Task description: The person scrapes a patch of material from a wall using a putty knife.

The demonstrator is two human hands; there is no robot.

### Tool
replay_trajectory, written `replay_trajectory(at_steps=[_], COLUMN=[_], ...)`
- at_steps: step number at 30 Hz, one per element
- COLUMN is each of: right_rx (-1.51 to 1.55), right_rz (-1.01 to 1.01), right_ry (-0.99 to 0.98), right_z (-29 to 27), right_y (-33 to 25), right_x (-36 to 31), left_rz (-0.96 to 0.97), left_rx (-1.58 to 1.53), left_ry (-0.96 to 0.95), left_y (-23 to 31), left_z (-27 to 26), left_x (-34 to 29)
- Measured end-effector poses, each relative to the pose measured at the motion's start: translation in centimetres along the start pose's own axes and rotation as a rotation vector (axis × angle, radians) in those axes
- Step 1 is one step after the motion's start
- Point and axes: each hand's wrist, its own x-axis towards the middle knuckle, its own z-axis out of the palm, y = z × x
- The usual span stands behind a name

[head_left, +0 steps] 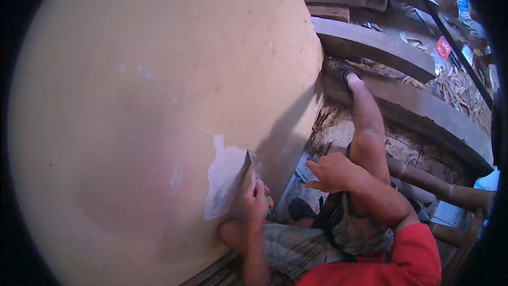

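My left hand is closed round a putty knife, its metal blade pointing up beside the beige wall. A little green shows at the fingers, perhaps part of the handle. Just left of the blade lies a pale, ragged-edged patch on the wall. My right hand hovers over my right leg, thumb and forefinger apart, with nothing seen in it; its other fingers look curled.
Wooden beams run across the right, with dry leaves and litter between them. My sandalled foot rests on one beam. Bamboo poles lie at the lower right. A dark cable crosses the upper right.
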Motion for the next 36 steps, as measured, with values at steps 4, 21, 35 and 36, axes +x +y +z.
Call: replay_trajectory(at_steps=[4,21,35,36], right_rx=[0.020,0.013,0.019,0.015], right_rz=[0.020,-0.028,-0.030,-0.016], right_ry=[-0.029,0.017,-0.003,-0.009], right_z=[0.4,0.4,-0.1,-0.3], right_y=[0.0,0.1,-0.1,-0.2], right_x=[0.4,0.1,-0.2,-0.2], left_rz=[0.055,0.025,0.067,0.082], left_rx=[-0.084,-0.130,-0.110,-0.109], left_ry=[0.029,0.015,0.036,0.029], left_y=[-2.3,-0.4,-0.9,-0.9], left_z=[0.0,-0.4,-0.9,-0.8], left_x=[0.8,0.0,-0.1,-0.1])
